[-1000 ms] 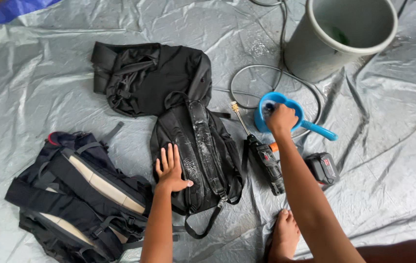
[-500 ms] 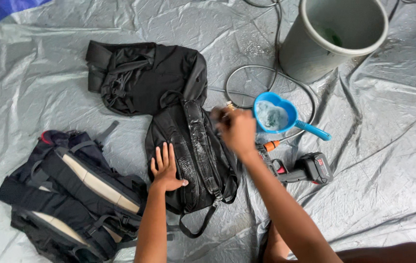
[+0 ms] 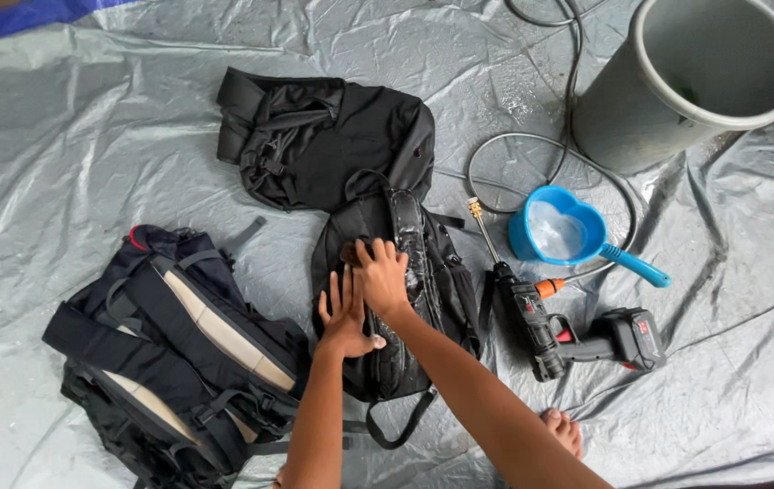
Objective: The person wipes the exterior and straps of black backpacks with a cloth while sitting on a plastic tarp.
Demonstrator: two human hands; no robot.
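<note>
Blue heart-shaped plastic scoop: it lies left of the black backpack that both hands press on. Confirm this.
Wrong side. The head view shows the blue heart-shaped plastic scoop lying right of the black backpack, which the left hand and right hand do press.

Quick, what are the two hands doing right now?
Left hand: open, flat on the wet black bag, holding nothing.
Right hand: pressed on the same bag; whether it grips something cannot be told.

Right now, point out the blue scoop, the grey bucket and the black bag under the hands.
blue scoop (image 3: 618,258): head view, start of its handle.
grey bucket (image 3: 618,122): head view, outer wall.
black bag (image 3: 446,281): head view, right side panel.
</note>
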